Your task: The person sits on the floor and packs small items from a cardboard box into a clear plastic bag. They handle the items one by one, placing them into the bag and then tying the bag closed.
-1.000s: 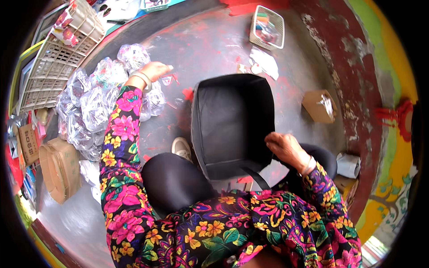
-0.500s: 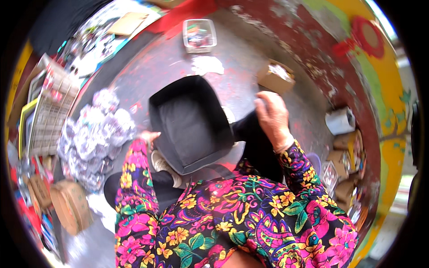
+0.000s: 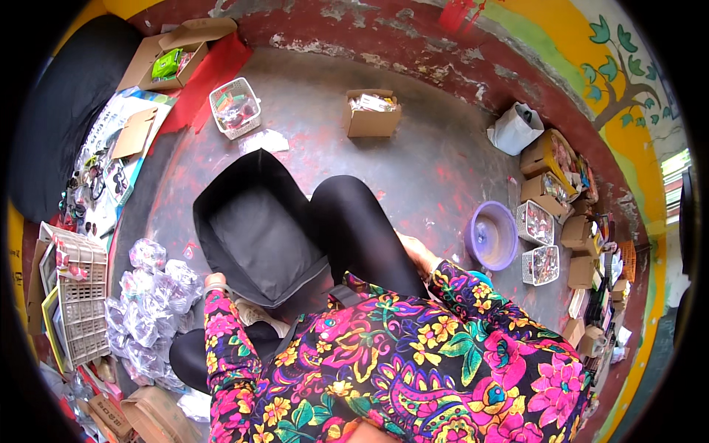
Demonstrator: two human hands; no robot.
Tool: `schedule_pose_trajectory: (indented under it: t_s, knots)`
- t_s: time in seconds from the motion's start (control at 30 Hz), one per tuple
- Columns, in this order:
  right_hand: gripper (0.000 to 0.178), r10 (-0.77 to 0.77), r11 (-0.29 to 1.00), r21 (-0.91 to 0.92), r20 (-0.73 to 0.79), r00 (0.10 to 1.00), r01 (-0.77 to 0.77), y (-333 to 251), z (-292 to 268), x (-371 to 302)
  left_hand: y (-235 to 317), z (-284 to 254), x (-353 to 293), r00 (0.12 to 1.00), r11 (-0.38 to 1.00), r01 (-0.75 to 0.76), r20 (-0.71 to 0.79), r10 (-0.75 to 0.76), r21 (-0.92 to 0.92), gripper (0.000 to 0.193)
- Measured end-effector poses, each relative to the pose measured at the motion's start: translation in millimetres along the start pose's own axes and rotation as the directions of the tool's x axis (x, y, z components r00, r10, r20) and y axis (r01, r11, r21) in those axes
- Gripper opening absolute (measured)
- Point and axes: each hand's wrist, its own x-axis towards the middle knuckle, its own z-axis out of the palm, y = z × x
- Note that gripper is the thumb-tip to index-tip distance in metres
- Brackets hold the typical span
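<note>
A black fabric box (image 3: 255, 229), its open side facing up, tilts between my legs against the bent right one. Beside its lower left wall is my left hand (image 3: 215, 280). The fingers of that hand are mostly hidden, so whether it grips the box cannot be told. My right hand (image 3: 418, 255) lies along the outer side of my right thigh (image 3: 362, 229), fingers partly showing and stretched out, with nothing seen in it. The inside of the box shows only dark lining.
Left lie clear plastic bags (image 3: 151, 303) and a wire basket (image 3: 83, 295). Ahead stand a white basket (image 3: 235, 109) and a cardboard box (image 3: 371, 114). At right are a purple basin (image 3: 492, 236), small white baskets (image 3: 540, 264) and several cartons (image 3: 580, 232) along the wall.
My right hand has come down from above the knee to beside my thigh. The view has swung, bringing the purple basin and right-hand cartons more fully into sight. The black box stays between my legs.
</note>
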Motion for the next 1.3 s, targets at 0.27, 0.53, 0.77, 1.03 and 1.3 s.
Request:
schedule_pose_trajectory:
  t_s: [0.27, 0.53, 0.77, 1.03, 1.3]
  knots:
    - [0.040, -0.532, 0.747, -0.470, 0.001, 0.847, 0.470, 4.1, -7.8, 1.6, -59.8, -6.3, 17.1, 0.730, 0.430, 0.023, -0.278, -0.624, -0.903, 0.031]
    - [0.032, -0.772, 0.373, -0.782, 0.038, 0.635, 0.500, 2.1, -12.3, 45.7, -28.8, -188.8, -106.1, 0.854, -0.209, -0.254, -0.117, -0.507, -0.944, 0.022]
    - [0.081, -0.535, 0.836, 0.084, 0.344, 0.771, 0.542, -112.5, 96.4, -5.1, 64.8, -312.3, -152.5, 0.768, -0.214, -0.631, -0.558, -0.315, -0.746, 0.019]
    - [0.057, -0.514, 0.856, 0.200, 0.231, 0.826, 0.477, -114.1, 89.4, -21.5, 192.4, -299.3, -181.6, 0.484, 0.471, -0.744, -0.868, -0.110, -0.474, 0.028]
    - [0.010, -0.461, 0.835, 0.175, -0.293, 0.837, 0.522, -41.3, -14.3, 36.2, 267.5, -277.3, -203.5, 0.679, 0.441, -0.719, -0.677, 0.282, -0.537, 0.039]
